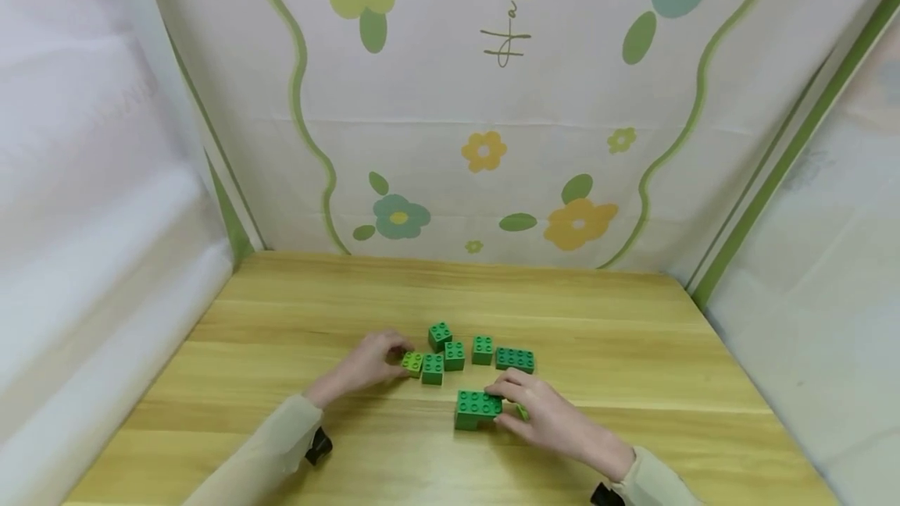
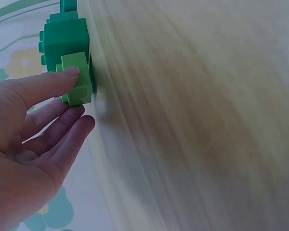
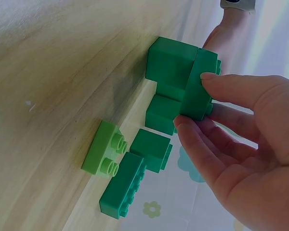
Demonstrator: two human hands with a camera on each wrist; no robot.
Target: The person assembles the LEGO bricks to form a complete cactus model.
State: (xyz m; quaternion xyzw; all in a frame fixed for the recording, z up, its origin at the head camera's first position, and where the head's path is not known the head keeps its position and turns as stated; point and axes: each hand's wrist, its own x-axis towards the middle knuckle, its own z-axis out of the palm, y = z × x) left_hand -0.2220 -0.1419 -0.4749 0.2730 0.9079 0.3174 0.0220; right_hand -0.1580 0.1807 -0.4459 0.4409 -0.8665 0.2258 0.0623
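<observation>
My left hand [image 1: 373, 359] pinches a small light green toy brick [image 1: 412, 364] between thumb and fingers, low at the table. In the left wrist view the thumb lies across this light green brick [image 2: 78, 79], with green bricks [image 2: 65, 41] right behind it. My right hand [image 1: 541, 411] grips one end of a long green brick [image 1: 480, 403], thumb on one side and fingers on the other. That long brick [image 3: 198, 86] sits on a taller green brick [image 3: 169, 60] under its far end, the gripped end overhanging. Another light green brick [image 1: 523, 412] is partly hidden by the right hand.
Beyond the hands stand several square green bricks, among them one at the back [image 1: 440, 336], one beside the left hand's brick [image 1: 433, 369] and one farther right [image 1: 482, 350]. A long dark green brick [image 1: 515, 359] lies right of these. Printed cloth [image 1: 422, 100] walls the wooden table [image 1: 351, 451].
</observation>
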